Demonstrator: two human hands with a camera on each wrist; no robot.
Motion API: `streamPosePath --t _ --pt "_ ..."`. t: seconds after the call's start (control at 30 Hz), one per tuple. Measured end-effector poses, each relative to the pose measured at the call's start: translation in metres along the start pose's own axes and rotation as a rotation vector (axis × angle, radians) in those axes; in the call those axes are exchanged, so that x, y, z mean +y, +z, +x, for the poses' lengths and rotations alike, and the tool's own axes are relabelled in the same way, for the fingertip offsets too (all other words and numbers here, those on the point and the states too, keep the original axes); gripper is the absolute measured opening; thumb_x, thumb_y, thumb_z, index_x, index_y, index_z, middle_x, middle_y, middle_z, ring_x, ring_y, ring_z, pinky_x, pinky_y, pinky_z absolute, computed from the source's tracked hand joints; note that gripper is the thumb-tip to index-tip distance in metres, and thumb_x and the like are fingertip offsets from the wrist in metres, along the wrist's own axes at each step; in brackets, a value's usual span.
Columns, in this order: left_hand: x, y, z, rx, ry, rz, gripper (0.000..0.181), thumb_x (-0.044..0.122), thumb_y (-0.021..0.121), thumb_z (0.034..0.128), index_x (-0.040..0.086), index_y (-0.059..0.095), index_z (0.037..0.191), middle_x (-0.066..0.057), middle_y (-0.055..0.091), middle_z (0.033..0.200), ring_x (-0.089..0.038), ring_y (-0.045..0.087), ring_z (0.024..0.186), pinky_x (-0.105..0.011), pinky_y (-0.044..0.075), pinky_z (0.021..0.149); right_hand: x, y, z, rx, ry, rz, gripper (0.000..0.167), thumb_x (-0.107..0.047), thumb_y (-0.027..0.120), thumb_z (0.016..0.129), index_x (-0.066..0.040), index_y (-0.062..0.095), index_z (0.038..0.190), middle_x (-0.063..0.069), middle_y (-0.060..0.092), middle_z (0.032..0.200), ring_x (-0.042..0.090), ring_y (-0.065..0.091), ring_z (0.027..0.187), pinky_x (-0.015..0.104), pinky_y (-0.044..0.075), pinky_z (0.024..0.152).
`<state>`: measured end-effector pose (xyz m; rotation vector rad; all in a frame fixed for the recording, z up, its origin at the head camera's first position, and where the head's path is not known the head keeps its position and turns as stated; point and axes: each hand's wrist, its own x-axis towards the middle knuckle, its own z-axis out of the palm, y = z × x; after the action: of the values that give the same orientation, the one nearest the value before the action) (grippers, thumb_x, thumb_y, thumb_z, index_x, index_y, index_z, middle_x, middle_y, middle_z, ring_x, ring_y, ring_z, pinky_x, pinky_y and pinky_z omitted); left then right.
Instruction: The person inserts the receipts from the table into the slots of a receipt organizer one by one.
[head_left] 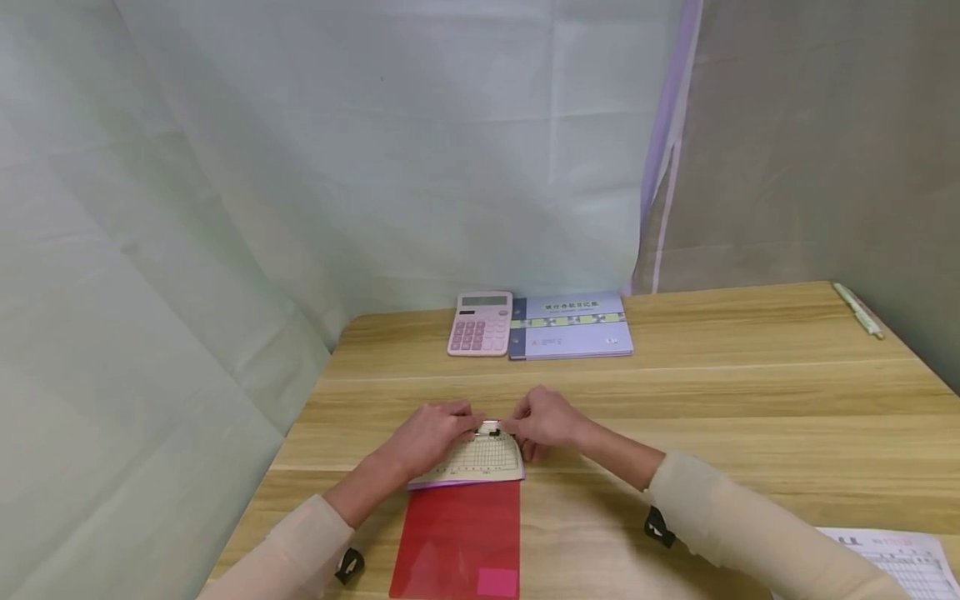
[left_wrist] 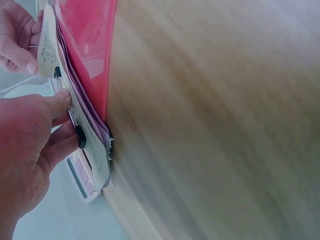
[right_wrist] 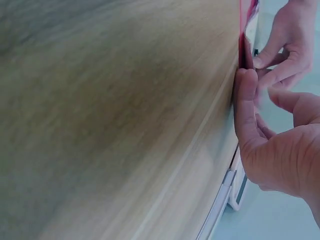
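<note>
A stack of printed forms (head_left: pixel 480 457), cream on top with purple sheets beneath, lies over the upper part of a red folder (head_left: pixel 461 533). Across the forms' top runs a thin metal fastener (left_wrist: pixel 74 117) with black ends. My left hand (head_left: pixel 435 437) pinches this fastener, its thumb on the metal bar in the left wrist view. At the stack's right edge, my right hand (head_left: pixel 546 418) touches the paper with its fingers. In the right wrist view, the right thumb (right_wrist: pixel 285 100) stands apart from those fingers. The fastener's underside is hidden.
At the back of the wooden table stand a pink calculator (head_left: pixel 480 325) and a blue account book (head_left: pixel 573 327), side by side. A pen (head_left: pixel 858 310) lies at the far right. A printed sheet (head_left: pixel 911 558) is partly under the right sleeve. Curtains hang behind.
</note>
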<state>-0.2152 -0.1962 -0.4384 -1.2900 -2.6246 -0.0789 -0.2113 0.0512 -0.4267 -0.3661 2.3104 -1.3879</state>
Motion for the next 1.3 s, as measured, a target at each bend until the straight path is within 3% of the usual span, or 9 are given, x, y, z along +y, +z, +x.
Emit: streamPosePath --t 0.1,0.33,0.73,0.93,1.1,1.3 --pt "0.0 0.0 0.0 0.002 0.002 0.009 0.021 0.015 0.076 0.0998 0.015 0.08 0.12 0.001 0.068 0.098 -0.013 0.068 0.084 -0.032 0.059 0.072 0.0 0.001 -0.001 -0.014 0.031 0.03 0.025 -0.021 0.073 0.102 0.0 0.078 0.089 0.012 0.071 0.069 0.019 0.068 0.054 0.035 0.06 0.054" --pt "0.001 0.0 -0.001 0.0 -0.007 0.005 0.022 0.015 0.077 0.0991 0.014 0.081 0.121 0.001 0.068 0.098 -0.013 0.068 0.083 -0.031 0.059 0.073 0.007 0.006 -0.002 0.022 -0.023 0.06 0.022 0.0 0.071 0.099 0.004 0.07 0.078 0.014 0.069 0.061 0.02 0.068 0.05 0.035 0.059 0.052" --pt "0.001 0.0 -0.001 -0.018 -0.013 0.025 0.023 0.015 0.076 0.0999 0.014 0.08 0.123 0.0 0.069 0.099 -0.013 0.069 0.084 -0.032 0.06 0.075 0.005 0.011 -0.003 0.064 -0.013 0.082 0.031 0.005 0.069 0.099 0.005 0.063 0.069 0.014 0.07 0.062 0.026 0.071 0.054 0.034 0.06 0.053" --pt "-0.002 0.002 -0.002 0.0 -0.026 -0.028 0.023 0.015 0.078 0.0979 0.015 0.081 0.12 0.001 0.07 0.1 -0.013 0.069 0.086 -0.034 0.06 0.077 0.006 0.001 -0.004 0.014 0.001 0.106 0.02 0.0 0.069 0.1 0.007 0.073 0.082 0.014 0.071 0.068 0.018 0.067 0.053 0.034 0.06 0.055" --pt "-0.005 0.0 -0.002 -0.014 -0.053 -0.091 0.024 0.015 0.081 0.096 0.013 0.081 0.12 0.001 0.07 0.101 -0.012 0.066 0.086 -0.033 0.059 0.077 0.008 -0.024 -0.009 0.04 -0.044 0.041 0.01 -0.001 0.071 0.1 0.006 0.076 0.096 0.014 0.074 0.08 0.021 0.07 0.062 0.036 0.061 0.06" --pt "-0.006 -0.001 -0.001 -0.043 -0.08 -0.116 0.027 0.018 0.082 0.0951 0.013 0.081 0.122 0.003 0.069 0.099 -0.009 0.062 0.083 -0.03 0.056 0.074 0.017 -0.07 -0.032 0.067 -0.137 -0.016 0.032 -0.016 0.071 0.104 0.007 0.072 0.125 0.016 0.077 0.109 0.032 0.074 0.091 0.042 0.062 0.078"
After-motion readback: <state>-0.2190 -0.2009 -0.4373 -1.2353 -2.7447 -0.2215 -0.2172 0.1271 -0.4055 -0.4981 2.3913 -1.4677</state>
